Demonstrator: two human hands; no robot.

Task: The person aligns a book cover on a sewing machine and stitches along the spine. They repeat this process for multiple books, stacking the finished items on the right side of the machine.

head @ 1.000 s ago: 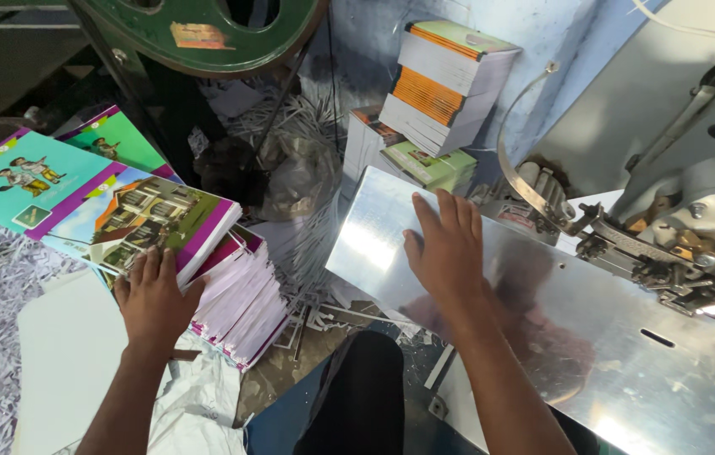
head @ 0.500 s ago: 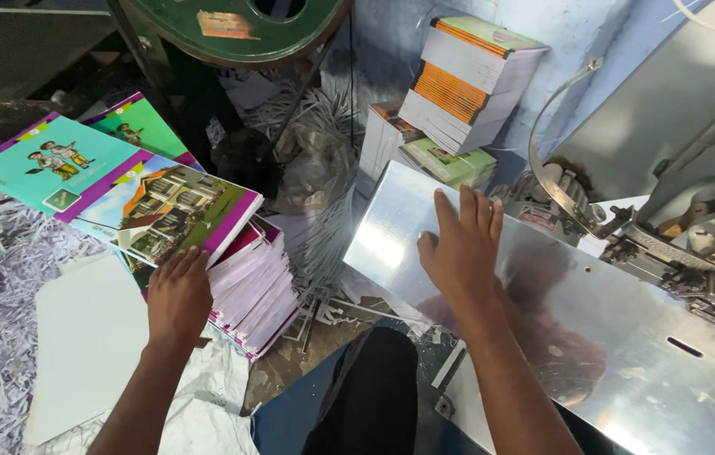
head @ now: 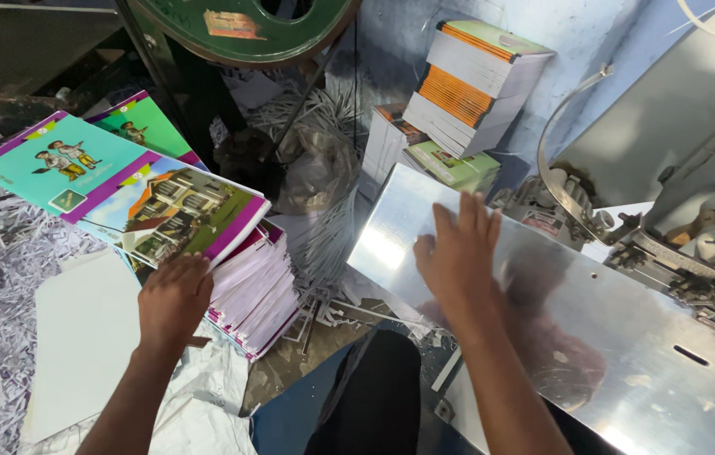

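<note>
Paper shavings [head: 4, 337] are littering this cramped workshop corner, and a shiny metal table [head: 627, 354] is filling the right side. At the near left a stack of booklets [head: 248, 291] with purple-edged covers is sitting on the shavings. The left hand [head: 174, 299] is curling its fingers onto the near edge of the top booklet [head: 176, 211], whose cover shows a house; whether it is actually pinching the booklet cannot be told. The right hand [head: 458, 253] is lying flat, fingers spread, on the bare metal table and holding nothing. Judging by this, a booklet is only now being picked, with none yet on the table and a thick stack left. Beyond, a teal booklet [head: 46, 160] and a green one [head: 143, 126] are lying fanned out, more bundled books [head: 467, 84] are leaning against the blue wall [head: 576, 34], and grey machinery [head: 694, 253] is standing at the right.
</note>
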